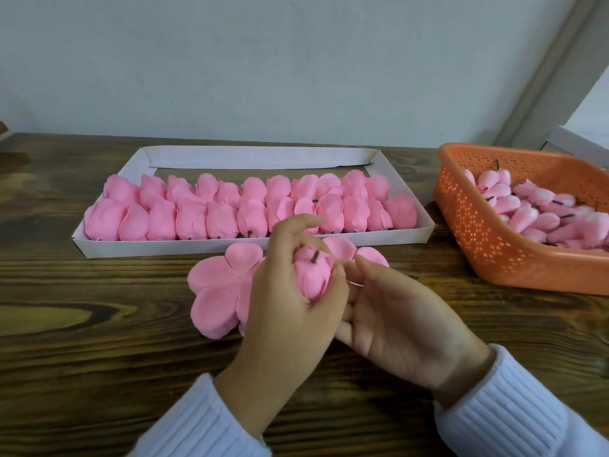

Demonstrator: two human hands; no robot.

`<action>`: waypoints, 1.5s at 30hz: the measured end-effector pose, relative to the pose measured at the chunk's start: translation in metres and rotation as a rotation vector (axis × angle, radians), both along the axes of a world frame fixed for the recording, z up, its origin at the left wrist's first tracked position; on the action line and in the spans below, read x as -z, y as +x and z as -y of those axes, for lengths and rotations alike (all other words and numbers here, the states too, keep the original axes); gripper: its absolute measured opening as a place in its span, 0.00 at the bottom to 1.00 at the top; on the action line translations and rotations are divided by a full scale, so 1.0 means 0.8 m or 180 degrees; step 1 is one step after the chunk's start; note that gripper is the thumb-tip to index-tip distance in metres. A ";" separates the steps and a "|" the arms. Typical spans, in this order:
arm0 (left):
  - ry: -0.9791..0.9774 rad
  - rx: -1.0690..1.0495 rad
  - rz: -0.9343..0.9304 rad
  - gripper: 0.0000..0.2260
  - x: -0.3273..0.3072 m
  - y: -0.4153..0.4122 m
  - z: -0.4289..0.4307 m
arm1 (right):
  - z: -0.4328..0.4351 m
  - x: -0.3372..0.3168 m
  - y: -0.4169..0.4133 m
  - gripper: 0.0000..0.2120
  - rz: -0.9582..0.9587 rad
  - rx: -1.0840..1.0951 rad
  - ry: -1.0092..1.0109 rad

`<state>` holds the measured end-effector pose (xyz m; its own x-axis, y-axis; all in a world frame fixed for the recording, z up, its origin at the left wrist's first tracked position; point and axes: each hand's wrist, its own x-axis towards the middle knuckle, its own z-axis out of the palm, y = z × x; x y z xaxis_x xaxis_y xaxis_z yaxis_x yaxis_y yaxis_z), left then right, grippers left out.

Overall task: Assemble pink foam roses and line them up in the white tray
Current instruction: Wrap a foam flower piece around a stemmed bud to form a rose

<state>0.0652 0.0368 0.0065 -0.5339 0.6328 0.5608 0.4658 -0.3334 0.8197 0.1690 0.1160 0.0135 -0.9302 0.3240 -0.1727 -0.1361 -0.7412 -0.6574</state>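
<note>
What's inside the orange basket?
Pink foam rose buds with short dark stems, piled up in the orange basket. The pile covers the basket's floor, so anything beneath is hidden.

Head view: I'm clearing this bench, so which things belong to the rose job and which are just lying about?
Job: half-wrapped pink foam rose; flat pink foam petal sheets; white cardboard tray of finished roses; orange perforated plastic basket of buds.
Lying about: white box corner behind the basket.

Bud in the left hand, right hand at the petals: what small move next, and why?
Probably fold the spread petal up against the bud: the left hand grips the bud stem-up, while the right hand pinches that petal's edge, not yet wrapped.
</note>
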 end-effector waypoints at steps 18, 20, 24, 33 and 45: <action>-0.0134 -0.0181 -0.0078 0.16 0.002 -0.006 0.001 | 0.005 0.000 0.003 0.18 0.0082 0.0967 0.1676; -0.0260 -0.0012 0.0065 0.16 0.002 -0.006 0.001 | 0.008 0.001 0.003 0.19 0.0177 0.1128 0.2280; -0.0553 0.0628 0.0305 0.25 0.004 0.000 -0.001 | 0.016 0.003 0.004 0.26 0.0269 0.1065 0.3115; -0.0864 0.1151 -0.0003 0.42 0.017 0.009 -0.001 | 0.017 -0.001 0.003 0.15 0.0210 0.1186 0.3144; -0.0762 0.0976 -0.0047 0.49 0.018 0.010 -0.002 | 0.018 0.003 0.001 0.09 0.0006 0.1265 0.2920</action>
